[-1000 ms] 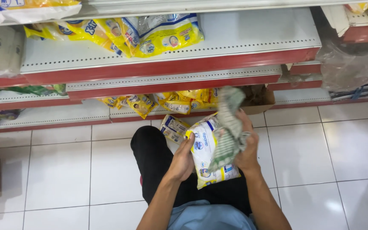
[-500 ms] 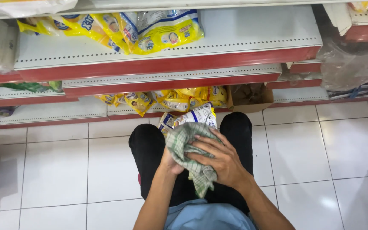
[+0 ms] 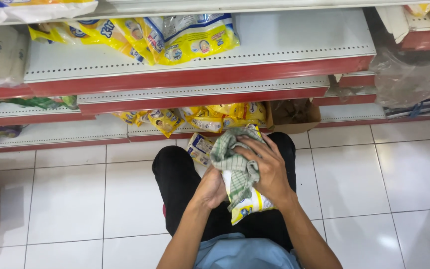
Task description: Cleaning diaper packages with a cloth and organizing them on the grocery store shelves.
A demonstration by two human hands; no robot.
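Green-and-white checked cloth (image 3: 235, 162) sits bunched on top of a yellow-and-white plastic packet (image 3: 247, 201), which you hold over your lap as you crouch on the white tiled floor (image 3: 70, 199).

Right hand (image 3: 267, 167): fingers spread and curled over the cloth, pressing it against the upper face of the packet.
Left hand (image 3: 212, 187): closed on the packet's left edge from below; fingertips hidden under the cloth, so exact grip not confirmed.

A 2nd packet (image 3: 200, 148) of similar print rests just beyond, between your knees. The low shelf (image 3: 200, 89) ahead carries more yellow packets (image 3: 215, 117); an open cardboard box (image 3: 294, 113) stands to their right.

Risks, as judged from this view:
1. The film looks slick. With support only at 1 edge, firm rubbing could pull the packet out of your left hand onto the floor.
2. Hard pressure could crease or split the packet at a seam.
3. The cloth's loose end hangs near the 2nd packet; a wide stroke could drag it off your lap.
4. The crouch looks narrow; a forward lean could knock your knees into the shelf stock.
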